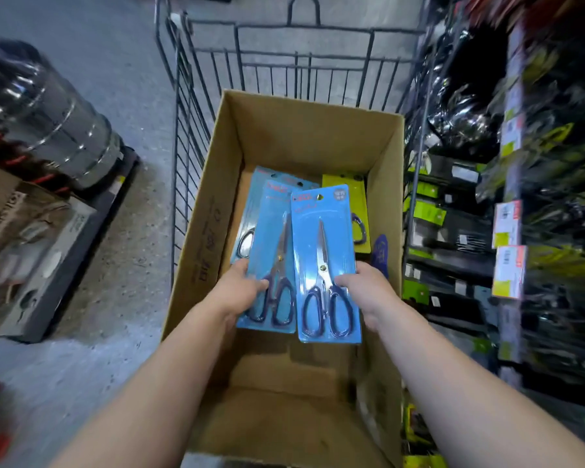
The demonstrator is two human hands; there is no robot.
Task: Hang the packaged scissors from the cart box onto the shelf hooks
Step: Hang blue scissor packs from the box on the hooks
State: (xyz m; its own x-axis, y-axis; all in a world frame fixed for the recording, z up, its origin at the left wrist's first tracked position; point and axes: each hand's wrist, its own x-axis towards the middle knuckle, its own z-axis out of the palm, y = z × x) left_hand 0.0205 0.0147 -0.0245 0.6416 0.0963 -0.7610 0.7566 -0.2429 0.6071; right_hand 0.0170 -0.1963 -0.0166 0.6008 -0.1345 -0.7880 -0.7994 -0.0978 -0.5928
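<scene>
The shelf (pixel 534 197) at right is motion-blurred; its price labels and hooks are unreadable. A yellow package (pixel 347 184) and a rear blue package (pixel 250 211) lie mostly covered by the front scissors packages (pixel 325 265).

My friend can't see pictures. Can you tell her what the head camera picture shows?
Two hands each hold a blue scissors pack over a cardboard box in a wire cart: the left hand grips one pack, the right hand another. More packs lie in the box, including a yellow one. Store shelves stand to the right.

Two bare forearms, left hand (pixel 238 293) and right hand (pixel 368 292) ungloved.
</scene>
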